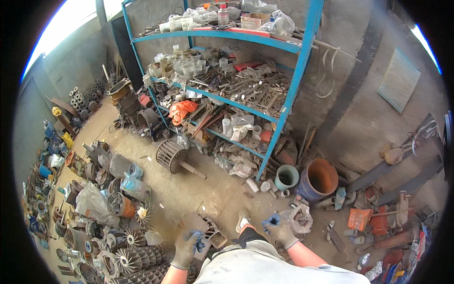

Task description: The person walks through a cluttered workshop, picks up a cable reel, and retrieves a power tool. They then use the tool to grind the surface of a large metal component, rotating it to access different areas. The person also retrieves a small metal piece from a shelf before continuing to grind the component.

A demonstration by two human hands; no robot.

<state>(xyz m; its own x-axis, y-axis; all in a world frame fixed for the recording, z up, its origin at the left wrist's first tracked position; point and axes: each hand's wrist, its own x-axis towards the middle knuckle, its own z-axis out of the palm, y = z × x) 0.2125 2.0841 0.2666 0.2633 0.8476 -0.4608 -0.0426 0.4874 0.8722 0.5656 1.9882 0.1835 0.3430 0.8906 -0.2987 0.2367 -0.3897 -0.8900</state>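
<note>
Hovering half-curled at lower centre, the gloved left hand [187, 247] and right hand [279, 229] hold nothing visible, while a slotted metal part [215, 233] near the shoe [241, 219] could cause tripping.

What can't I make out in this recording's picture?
All in the head view:
- Left hand: whether it holds anything; its curl hides the palm.
- Right hand: same, also curled.
- Poster: print too small and blurred.
- Drum: its bottom, lost in shadow.
- Rack: its top, cut off by the upper edge.
</note>
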